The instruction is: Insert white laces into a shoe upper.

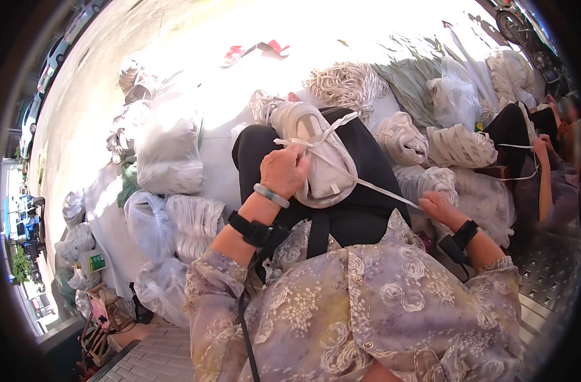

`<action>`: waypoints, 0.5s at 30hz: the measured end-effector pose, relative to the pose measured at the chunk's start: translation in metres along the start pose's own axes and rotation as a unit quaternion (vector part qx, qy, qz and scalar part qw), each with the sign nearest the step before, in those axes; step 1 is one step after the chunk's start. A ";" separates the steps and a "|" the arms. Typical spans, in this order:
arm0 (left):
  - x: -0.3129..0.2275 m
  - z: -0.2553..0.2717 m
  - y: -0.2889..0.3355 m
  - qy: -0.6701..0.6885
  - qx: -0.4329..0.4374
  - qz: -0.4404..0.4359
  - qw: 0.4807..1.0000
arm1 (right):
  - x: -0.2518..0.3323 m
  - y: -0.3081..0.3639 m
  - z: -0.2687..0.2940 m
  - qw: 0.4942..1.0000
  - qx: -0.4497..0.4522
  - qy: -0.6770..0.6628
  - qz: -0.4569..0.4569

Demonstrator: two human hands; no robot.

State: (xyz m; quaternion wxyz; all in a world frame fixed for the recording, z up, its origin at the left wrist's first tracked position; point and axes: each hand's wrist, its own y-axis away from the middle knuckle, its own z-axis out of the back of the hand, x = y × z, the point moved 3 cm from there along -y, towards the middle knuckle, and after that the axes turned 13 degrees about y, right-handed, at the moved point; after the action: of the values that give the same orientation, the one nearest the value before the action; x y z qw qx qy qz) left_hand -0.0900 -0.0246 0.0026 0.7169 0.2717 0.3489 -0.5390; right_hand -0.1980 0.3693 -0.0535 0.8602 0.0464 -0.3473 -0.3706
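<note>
Left hand (285,169), centre of the frame: fingers curled in, gripping white cord (389,193) at the left side of a pale, shoe-shaped bundle (322,170); right hand (438,207), right of centre: thumb and fingers pinching the cord's far end, the length between drawn straight; the bundle itself, mid-frame, resting on dark trousers (378,167), cord crossing its face; on the left wrist, a pale bangle (271,195) and a black strap (252,230); on the right wrist, another black strap (464,234); just right of the lap, pale coiled bundles (461,146); upper centre, a heap of loose pale strands (348,86); left of centre, a filled clear plastic bag (169,153); at the right edge, as I see it, a co-worker's hand (542,145) near another white cord; upper right corner, a motorcycle (512,27)
</note>
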 end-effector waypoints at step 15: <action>-0.013 0.028 -0.027 -0.110 -0.184 -0.175 0.961 | 0.226 -0.125 0.016 0.979 -0.102 0.036 0.172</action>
State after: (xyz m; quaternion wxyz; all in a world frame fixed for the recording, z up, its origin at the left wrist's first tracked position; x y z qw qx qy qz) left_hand -0.1130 -0.0457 0.0292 0.6826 0.0086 0.4034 -0.6093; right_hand -0.1740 0.1304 0.0435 0.9232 -0.0889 -0.2793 -0.2486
